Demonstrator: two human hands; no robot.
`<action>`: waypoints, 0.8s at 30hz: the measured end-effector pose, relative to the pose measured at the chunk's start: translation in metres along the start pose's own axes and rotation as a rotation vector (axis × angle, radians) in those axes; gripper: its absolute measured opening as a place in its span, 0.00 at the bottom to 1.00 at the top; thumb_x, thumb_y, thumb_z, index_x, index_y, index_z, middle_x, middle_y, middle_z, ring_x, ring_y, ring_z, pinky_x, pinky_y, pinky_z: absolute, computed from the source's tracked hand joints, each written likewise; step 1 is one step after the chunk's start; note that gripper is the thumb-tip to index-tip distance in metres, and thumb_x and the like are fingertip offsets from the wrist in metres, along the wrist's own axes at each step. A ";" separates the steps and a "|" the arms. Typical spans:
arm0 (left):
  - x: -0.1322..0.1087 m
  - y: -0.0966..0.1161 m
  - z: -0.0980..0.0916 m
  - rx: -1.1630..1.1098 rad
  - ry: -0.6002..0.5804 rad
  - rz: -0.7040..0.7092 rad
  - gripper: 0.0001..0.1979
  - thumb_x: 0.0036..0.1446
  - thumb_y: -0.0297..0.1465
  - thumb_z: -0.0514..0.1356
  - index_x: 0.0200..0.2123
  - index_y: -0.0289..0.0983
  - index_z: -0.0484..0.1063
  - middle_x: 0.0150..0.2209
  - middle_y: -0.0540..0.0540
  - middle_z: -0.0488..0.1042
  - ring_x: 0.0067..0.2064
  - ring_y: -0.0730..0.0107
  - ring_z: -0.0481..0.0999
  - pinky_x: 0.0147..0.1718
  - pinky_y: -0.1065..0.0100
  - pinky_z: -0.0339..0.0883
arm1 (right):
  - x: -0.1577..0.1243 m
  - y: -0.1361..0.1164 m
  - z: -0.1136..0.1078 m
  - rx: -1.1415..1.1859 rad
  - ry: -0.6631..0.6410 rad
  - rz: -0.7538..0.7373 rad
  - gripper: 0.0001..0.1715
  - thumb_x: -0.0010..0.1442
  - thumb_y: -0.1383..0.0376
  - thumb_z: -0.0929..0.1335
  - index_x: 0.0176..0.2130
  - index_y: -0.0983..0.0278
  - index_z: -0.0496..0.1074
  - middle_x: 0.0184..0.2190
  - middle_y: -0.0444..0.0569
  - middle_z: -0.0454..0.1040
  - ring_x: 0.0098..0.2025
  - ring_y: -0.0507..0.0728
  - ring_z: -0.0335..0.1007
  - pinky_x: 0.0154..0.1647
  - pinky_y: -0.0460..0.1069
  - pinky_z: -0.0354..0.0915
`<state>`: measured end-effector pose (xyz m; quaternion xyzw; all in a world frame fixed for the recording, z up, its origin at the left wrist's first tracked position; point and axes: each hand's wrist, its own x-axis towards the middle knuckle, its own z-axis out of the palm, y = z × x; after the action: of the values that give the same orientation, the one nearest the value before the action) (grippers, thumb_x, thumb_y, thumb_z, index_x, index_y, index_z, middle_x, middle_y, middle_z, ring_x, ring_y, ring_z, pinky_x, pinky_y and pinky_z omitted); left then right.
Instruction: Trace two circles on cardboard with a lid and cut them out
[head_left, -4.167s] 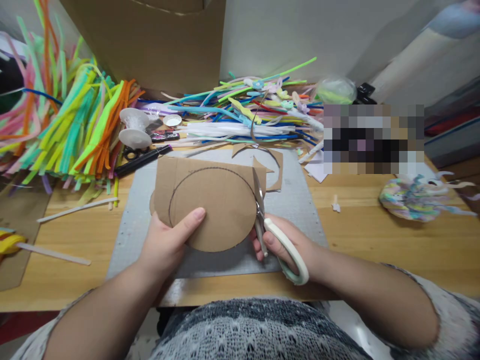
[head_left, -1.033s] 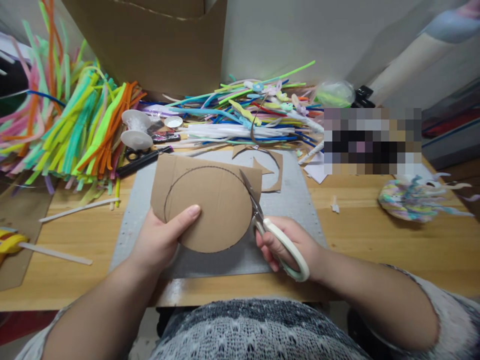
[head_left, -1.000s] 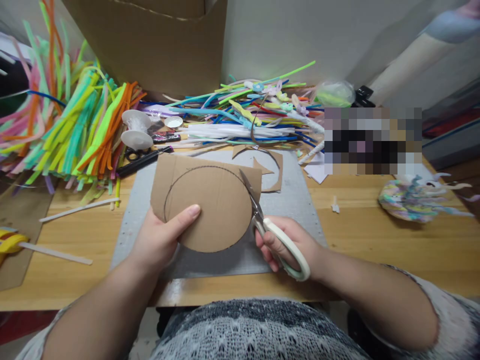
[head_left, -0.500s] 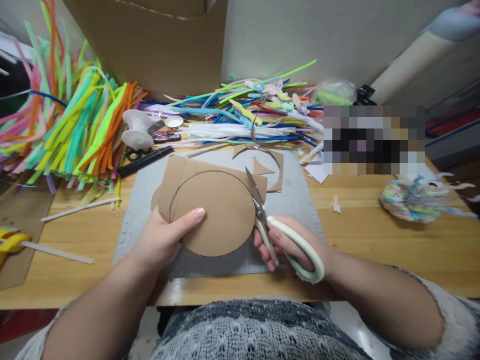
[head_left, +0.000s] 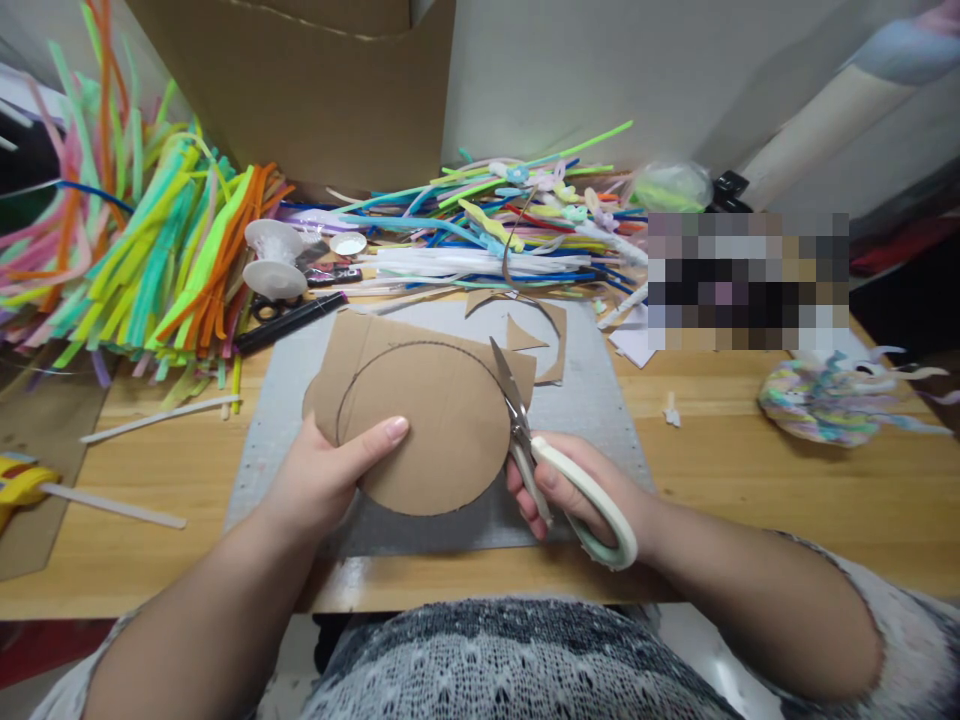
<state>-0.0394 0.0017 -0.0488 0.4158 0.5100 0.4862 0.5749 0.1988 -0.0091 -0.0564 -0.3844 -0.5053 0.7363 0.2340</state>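
Note:
A brown cardboard piece with a dark curved line drawn on it lies over a grey mat. Its lower and right edges are rounded. My left hand grips it at the left, thumb on top and fingers hidden beneath. In my right hand are scissors with pale handles, fingers through the loops. The blades are slightly apart at the right edge of the cardboard, beside the drawn line. Cardboard offcuts lie just behind, on the mat.
Bundles of coloured pipe cleaners fill the back left, and more lie along the wall. A clear spool and a black marker are behind the mat. A yellow glue gun sits left, a pastel woven item right.
The handles of the scissors have drawn closer together in my right hand, which has shifted slightly left. My left hand has hardly moved, still holding the cardboard.

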 end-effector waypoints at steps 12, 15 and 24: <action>0.001 -0.001 -0.003 -0.005 0.002 -0.004 0.24 0.45 0.30 0.67 0.48 0.38 0.68 0.43 0.42 0.76 0.48 0.48 0.74 0.42 0.55 0.74 | -0.001 -0.002 0.001 -0.055 0.013 0.008 0.29 0.51 0.40 0.64 0.25 0.64 0.59 0.16 0.39 0.62 0.16 0.45 0.59 0.14 0.42 0.53; 0.001 0.001 -0.003 -0.020 -0.009 -0.012 0.23 0.45 0.30 0.67 0.47 0.39 0.69 0.44 0.42 0.76 0.48 0.48 0.74 0.42 0.56 0.74 | -0.001 -0.003 0.001 -0.043 0.018 0.028 0.30 0.51 0.40 0.64 0.25 0.64 0.59 0.16 0.39 0.62 0.15 0.45 0.60 0.13 0.41 0.53; 0.002 0.002 -0.002 0.006 -0.003 -0.020 0.29 0.45 0.31 0.67 0.52 0.38 0.67 0.45 0.41 0.76 0.48 0.47 0.74 0.43 0.52 0.73 | -0.001 0.000 0.004 0.011 0.036 0.052 0.29 0.51 0.41 0.64 0.26 0.63 0.59 0.14 0.38 0.62 0.13 0.45 0.59 0.11 0.41 0.51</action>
<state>-0.0414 0.0037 -0.0471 0.4133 0.5149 0.4781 0.5792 0.1964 -0.0118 -0.0552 -0.4092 -0.4866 0.7380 0.2258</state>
